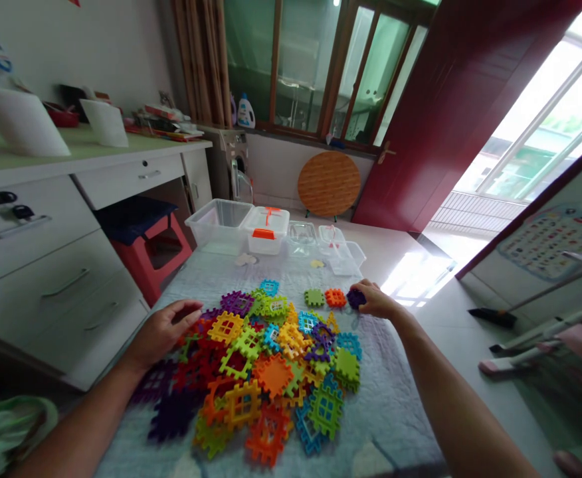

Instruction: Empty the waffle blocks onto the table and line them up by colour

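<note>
No legible text | detergent bottle label: blurred | wall chart: too small to read

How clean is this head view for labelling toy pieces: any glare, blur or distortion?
Head view: bright daylight from the open doorway washes out the right side, and glare lies on the floor. The wide lens bends the drawers at the left. The plastic toy pieces, the right hand and its purple piece look fairly sharp, without heavy blur.

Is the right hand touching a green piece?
No, the right hand is touching a purple plastic piece, not a green one.
</note>
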The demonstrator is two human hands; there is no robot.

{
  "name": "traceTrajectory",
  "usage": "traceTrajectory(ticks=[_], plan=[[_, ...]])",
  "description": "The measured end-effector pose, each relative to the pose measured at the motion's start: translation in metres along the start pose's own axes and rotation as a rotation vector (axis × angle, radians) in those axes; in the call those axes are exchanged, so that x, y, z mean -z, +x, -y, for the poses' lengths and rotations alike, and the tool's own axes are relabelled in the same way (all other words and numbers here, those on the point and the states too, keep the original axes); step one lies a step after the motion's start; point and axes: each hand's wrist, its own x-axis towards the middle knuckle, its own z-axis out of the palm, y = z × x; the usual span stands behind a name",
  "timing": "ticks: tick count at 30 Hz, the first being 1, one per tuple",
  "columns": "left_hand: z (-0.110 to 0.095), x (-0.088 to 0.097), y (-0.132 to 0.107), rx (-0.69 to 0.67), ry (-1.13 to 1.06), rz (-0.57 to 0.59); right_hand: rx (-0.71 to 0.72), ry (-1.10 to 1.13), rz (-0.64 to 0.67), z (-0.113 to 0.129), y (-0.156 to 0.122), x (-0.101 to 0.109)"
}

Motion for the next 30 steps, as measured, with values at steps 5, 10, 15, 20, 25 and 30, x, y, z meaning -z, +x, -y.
traceTrajectory(ticks=[5,10,15,20,25,30], plan=[[-0.005,0.001,0.001,0.012,-0.004,-0.014,-0.005,0.020,0.005,-0.002,0.002,-0.002],[-0.003,0.000,0.000,0.013,-0.012,-0.010,-0.029,-0.008,0.015,0.003,0.000,-0.001],[-0.001,-0.001,0.000,0.010,-0.016,0.000,-0.026,0.009,-0.150,0.023,-0.014,0.007],[-0.012,0.019,0.017,0.016,0.033,0.189,0.211,0.231,-0.203,0.076,-0.033,0.005],[-0.054,0.018,0.047,-0.192,0.261,0.141,0.273,0.310,-0.065,0.134,-0.028,-0.016],[-0.100,-0.047,0.074,-0.511,0.515,0.383,0.185,0.195,-0.043,0.177,-0.001,-0.027]])
